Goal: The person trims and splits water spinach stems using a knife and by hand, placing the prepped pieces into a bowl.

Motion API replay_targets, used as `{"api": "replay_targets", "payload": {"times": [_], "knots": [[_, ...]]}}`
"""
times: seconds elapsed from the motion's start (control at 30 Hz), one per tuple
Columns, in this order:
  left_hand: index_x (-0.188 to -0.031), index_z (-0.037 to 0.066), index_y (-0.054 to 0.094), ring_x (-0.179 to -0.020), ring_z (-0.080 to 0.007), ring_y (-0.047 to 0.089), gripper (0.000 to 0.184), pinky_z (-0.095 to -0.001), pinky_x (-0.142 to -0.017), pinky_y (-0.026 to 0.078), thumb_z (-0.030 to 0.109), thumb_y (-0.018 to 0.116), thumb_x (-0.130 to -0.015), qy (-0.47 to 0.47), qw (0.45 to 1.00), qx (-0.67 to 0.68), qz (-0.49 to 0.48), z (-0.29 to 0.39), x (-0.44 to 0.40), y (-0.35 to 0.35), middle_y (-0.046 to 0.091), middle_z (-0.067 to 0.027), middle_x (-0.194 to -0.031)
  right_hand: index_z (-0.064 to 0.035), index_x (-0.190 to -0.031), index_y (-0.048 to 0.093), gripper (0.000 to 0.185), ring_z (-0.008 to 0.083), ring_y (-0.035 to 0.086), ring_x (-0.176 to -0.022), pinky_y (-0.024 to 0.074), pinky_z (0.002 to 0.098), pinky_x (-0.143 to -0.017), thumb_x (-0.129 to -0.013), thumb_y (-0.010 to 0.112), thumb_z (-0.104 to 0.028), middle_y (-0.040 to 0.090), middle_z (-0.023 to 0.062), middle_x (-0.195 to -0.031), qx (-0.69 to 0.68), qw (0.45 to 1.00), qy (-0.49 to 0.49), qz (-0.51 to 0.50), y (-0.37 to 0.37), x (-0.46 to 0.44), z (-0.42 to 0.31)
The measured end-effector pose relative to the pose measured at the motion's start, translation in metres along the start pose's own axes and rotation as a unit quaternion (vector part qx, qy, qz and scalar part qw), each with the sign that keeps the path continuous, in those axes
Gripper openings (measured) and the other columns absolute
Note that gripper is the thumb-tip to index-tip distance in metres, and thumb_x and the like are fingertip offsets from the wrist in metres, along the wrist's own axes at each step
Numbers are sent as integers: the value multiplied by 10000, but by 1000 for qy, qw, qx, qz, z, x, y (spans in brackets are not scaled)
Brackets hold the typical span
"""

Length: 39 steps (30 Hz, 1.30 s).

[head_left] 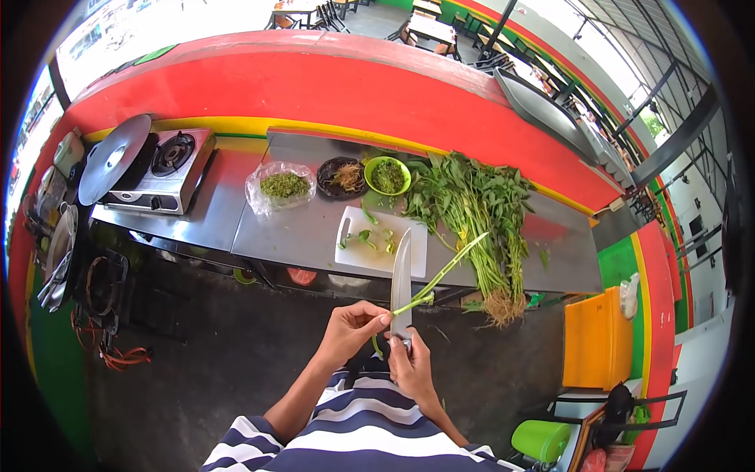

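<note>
My left hand pinches the lower end of a long green stem, which slants up to the right. In my right hand is the handle of a kitchen knife, its blade pointing up and crossing the stem close to my left fingertips. Beyond the hands, a white cutting board lies on the metal counter with a few cut green pieces on it. To the right of the board, a big bunch of leafy greens is spread out, its roots hanging over the counter's front edge.
Behind the board are a green bowl of chopped greens, a dark dish of brownish strands and a plastic bag of chopped greens. A gas stove stands left, with a large round lid. An orange cabinet is at right.
</note>
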<state>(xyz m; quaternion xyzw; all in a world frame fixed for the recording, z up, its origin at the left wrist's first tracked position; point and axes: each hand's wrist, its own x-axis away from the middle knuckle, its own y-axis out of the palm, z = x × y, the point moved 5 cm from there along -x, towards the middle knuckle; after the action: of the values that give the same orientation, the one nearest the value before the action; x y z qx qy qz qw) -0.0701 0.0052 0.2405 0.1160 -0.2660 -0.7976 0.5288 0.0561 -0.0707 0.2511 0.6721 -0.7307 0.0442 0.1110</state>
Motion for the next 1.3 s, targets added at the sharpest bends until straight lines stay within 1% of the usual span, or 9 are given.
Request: {"api": "replay_targets", "payload": {"times": [0.27, 0.33, 0.43, 0.73, 0.83, 1.03, 1.1, 1.23, 1.3], "knots": [[-909, -3, 738, -774, -108, 627, 69, -255, -733, 506, 58, 707, -908, 17, 1000, -24, 8, 20, 6, -9, 654, -40, -896, -15, -1048, 584, 174, 6, 390, -512, 292, 216, -462, -1020, 527, -177, 462, -53, -615, 83, 996, -25, -16, 12, 2, 1], [-920, 5, 744, -776, -106, 620, 64, -251, -734, 506, 57, 709, -905, 15, 1000, -14, 0, 22, 2, -7, 647, -30, -879, -12, -1050, 586, 178, 10, 386, -522, 295, 222, -472, -1019, 527, -177, 471, -49, -623, 114, 992, -45, -22, 12, 0, -3], [-956, 2, 745, -800, -113, 619, 85, -248, -734, 506, 59, 703, -909, 19, 1000, -9, -20, 18, -3, -2, 636, -32, -881, -8, -1051, 589, 189, 17, 384, -530, 301, 230, -480, -1020, 525, -183, 480, -44, -626, 124, 992, -25, -14, 5, 1, -3], [-1038, -3, 733, -844, -139, 637, 140, -278, -780, 537, 43, 690, -912, -3, 998, -26, -55, 4, -26, 23, 662, -70, -962, -25, -1062, 591, 188, 1, 389, -477, 285, 215, -438, -1022, 531, -199, 468, -52, -599, 57, 998, 6, -4, -34, -10, 2], [-1037, -21, 723, -858, -144, 654, 156, -275, -773, 549, 41, 713, -894, -9, 1000, -13, -8, -6, -41, 31, 695, -87, -967, -26, -1067, 590, 191, 3, 403, -469, 290, 213, -432, -1023, 529, -201, 460, -58, -579, 17, 1000, 10, -14, -50, -23, -1], [-1028, -30, 720, -833, -135, 668, 173, -280, -758, 566, 33, 741, -868, 8, 997, -25, 73, -28, -85, 60, 726, -100, -934, -24, -1087, 587, 194, 9, 384, -473, 283, 213, -438, -1022, 529, -197, 468, -56, -606, 27, 998, 13, -47, -102, -62, -2], [-1031, -29, 721, -836, -134, 669, 175, -277, -765, 566, 32, 740, -868, 18, 995, -24, 90, -37, -104, 76, 728, -107, -945, -24, -1086, 546, 168, 4, 307, -405, 248, 211, -377, -1033, 505, -178, 370, -76, -542, 27, 997, -33, -66, -126, -81, -7], [-1061, -42, 715, -837, -124, 669, 183, -252, -750, 573, 7, 715, -885, 61, 991, -14, 116, -44, -141, 115, 728, -118, -963, -26, -1093, 549, 168, 2, 323, -413, 256, 211, -382, -1031, 508, -176, 387, -75, -551, 27, 994, -46, -93, -174, -115, -27], [-1063, -45, 713, -837, -127, 669, 182, -260, -752, 580, 1, 711, -886, 73, 989, -14, 128, -50, -157, 130, 728, -120, -964, -29, -1099, 552, 166, -1, 333, -420, 255, 210, -382, -1028, 513, -174, 399, -76, -562, 8, 993, -23, -116, -195, -129, -30]]}}
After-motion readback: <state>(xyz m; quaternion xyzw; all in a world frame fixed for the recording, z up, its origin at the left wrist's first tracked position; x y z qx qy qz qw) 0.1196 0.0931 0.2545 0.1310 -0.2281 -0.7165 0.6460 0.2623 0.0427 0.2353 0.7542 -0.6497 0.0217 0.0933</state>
